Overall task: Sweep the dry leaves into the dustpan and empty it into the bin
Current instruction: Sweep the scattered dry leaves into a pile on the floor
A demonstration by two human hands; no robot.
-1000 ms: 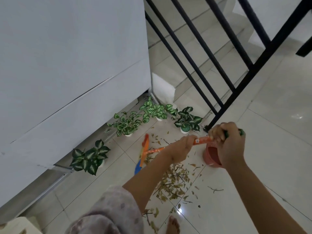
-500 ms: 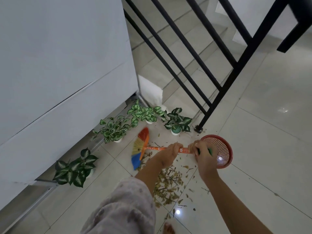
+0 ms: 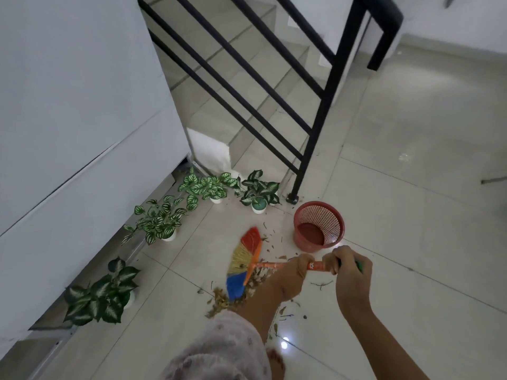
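Observation:
Both hands grip the orange handle of a broom (image 3: 245, 260) with red, yellow and blue bristles. My left hand (image 3: 292, 275) holds it nearer the bristles, my right hand (image 3: 347, 272) nearer the green end. The bristles rest on the tiled floor at the far edge of a pile of dry leaves (image 3: 219, 300), which my left forearm partly hides. A red mesh bin (image 3: 318, 226) stands upright just beyond my right hand. No dustpan is in view.
Several small potted plants (image 3: 162, 220) line the white wall (image 3: 68, 105) on the left. A black stair railing post (image 3: 295, 197) stands just behind the bin, with steps beyond it. My bare foot (image 3: 275, 362) is near the bottom edge. Stray twigs (image 3: 321, 283) lie on the tiles.
The broom head has come toward me, from near the plants to the far edge of the leaf pile. The view has tilted up, showing the whole bin and more of the stairs.

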